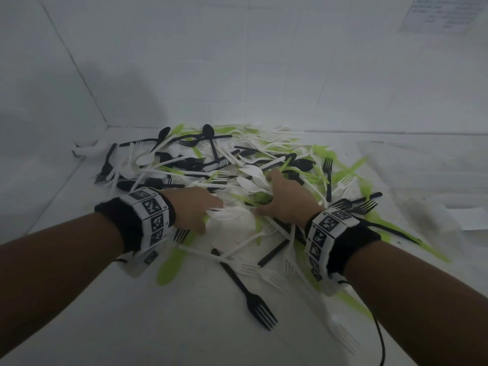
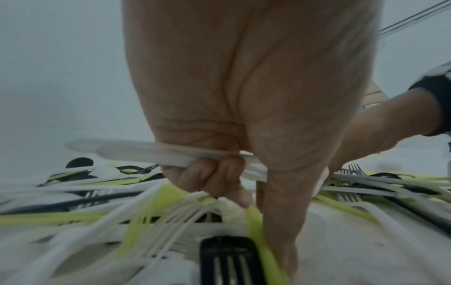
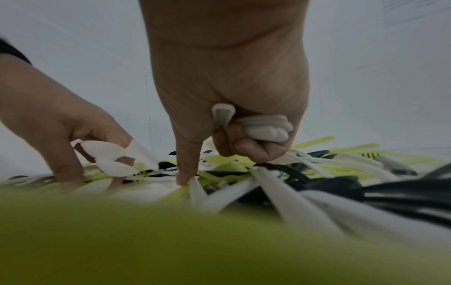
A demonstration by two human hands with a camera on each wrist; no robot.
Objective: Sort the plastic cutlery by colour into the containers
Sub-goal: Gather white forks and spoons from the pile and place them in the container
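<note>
- My left hand point(image 1: 194, 207) sits low in the cutlery pile point(image 1: 237, 175), fingers point(image 2: 207, 173) curled round a bunch of white spoons point(image 2: 136, 154)
- My right hand point(image 1: 285, 196) is just beside it, fingers point(image 3: 246, 148) clamped on a bundle of white handles point(image 3: 263, 127), thumb down touching the pile
- Mixed black, white and green pieces lie heaped on the white worktop point(image 1: 132, 313); a black fork point(image 1: 253, 299) lies apart, nearest me
- Containers: cannot tell where
</note>
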